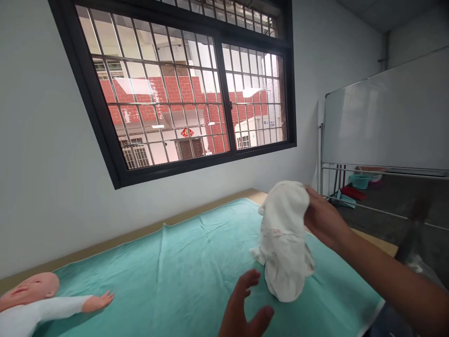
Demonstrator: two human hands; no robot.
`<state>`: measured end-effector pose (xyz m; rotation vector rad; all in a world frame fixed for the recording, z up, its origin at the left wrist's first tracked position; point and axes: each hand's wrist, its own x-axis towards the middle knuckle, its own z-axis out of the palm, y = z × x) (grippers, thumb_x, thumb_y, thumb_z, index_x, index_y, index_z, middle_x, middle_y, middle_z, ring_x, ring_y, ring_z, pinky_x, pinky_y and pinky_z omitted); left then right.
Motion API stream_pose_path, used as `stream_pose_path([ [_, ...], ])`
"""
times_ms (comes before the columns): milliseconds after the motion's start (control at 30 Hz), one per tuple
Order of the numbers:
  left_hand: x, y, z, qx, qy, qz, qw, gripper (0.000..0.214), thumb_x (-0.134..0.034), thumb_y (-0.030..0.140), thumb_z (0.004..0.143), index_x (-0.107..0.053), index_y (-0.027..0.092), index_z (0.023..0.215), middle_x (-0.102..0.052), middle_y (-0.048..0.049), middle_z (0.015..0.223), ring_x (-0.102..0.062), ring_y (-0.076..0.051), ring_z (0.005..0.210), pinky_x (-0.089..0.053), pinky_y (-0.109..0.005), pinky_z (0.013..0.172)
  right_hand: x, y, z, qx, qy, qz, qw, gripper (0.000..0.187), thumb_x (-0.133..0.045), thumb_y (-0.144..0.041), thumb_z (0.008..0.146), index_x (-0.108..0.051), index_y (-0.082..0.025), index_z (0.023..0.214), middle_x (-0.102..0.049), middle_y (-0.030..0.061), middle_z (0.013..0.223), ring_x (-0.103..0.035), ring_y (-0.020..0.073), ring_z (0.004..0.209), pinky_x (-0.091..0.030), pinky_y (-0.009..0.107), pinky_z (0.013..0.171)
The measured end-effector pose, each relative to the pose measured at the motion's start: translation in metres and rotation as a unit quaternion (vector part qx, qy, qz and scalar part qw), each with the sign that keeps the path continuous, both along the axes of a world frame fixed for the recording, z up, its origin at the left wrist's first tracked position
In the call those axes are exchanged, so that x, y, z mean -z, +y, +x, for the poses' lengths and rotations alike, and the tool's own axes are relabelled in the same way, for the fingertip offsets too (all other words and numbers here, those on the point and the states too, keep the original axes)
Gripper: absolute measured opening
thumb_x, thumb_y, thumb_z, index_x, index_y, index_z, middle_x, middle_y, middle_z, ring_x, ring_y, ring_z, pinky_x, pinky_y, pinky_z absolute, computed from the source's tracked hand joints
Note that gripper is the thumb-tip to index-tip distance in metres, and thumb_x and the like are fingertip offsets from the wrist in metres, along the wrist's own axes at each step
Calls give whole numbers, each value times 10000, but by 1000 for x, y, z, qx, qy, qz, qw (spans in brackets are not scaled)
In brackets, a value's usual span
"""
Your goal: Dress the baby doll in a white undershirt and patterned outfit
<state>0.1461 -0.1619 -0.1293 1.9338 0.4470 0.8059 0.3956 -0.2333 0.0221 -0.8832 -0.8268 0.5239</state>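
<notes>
Right hand (322,220), gripping, and left hand (237,314), fingers spread, over creased turquoise fabric sheet (182,276) | crumpled white cloth bundle (286,238) held by its upper right, gripping fingertips hidden | two-handed support would probably steady it | sheet edge (380,307) near rightward; wider room leftward to pink plastic doll hand (98,302)

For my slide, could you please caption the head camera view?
Right hand holding a white cloth over a green sheet, left hand open nearby, doll at left.

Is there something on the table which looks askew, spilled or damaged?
No spill or clear damage shows. The turquoise sheet looks untidy: creases cross it, and a fold peaks at its far edge, near the wall.
</notes>
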Motion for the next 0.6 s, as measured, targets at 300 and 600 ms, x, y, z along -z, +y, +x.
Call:
stream_pose_path([
  [300,-84,24,26,-86,-148,-136,976,280,-568,344,822,-626,168,1031,-687,-88,992,-634,-236,904,-514,-326,756,-13,6,-83,-112,-185,-103,971,299,-672,-448,814,-625,-210,989,-625,-11,776,-580,140,698,-459,230,603],
  [600,-95,122,-71,-155,-282,16,947,383,-696,416,713,-632,178,1006,-674,-94,1091,-603,-281,1056,-453,-391,958,18,35,5,190,-38,-87,977,360,-698,-496,713,-647,-256,976,-651,-9,797,-593,168,679,-480,257,561],
])
